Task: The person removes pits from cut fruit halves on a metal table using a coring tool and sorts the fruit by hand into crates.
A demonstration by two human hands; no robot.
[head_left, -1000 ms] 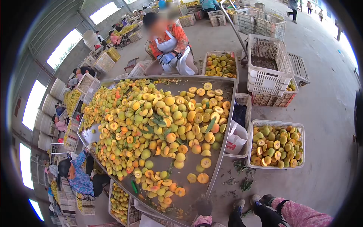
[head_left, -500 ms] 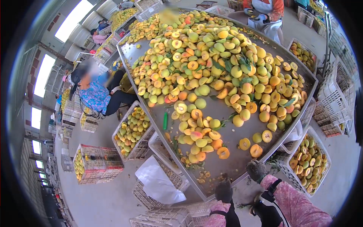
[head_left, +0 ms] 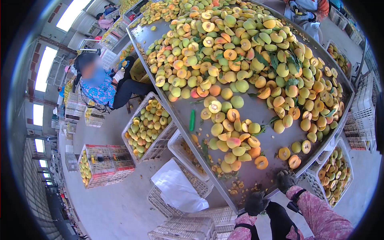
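Here, the left hand in a dark glove [head_left: 256, 203] and the right hand in a dark glove [head_left: 286, 181] are at the near edge of the broad grey metal table [head_left: 273, 142]; whether their fingers spread or pinch anything, I cannot tell. A halved orange-fleshed fruit [head_left: 294, 161] lies on the table just beyond the right hand, near the large mound of yellow-green fruit [head_left: 242, 42].

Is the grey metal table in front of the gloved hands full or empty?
Partly full: heaped yellow-green and orange fruit covers much of the grey metal table; bare metal shows elsewhere.
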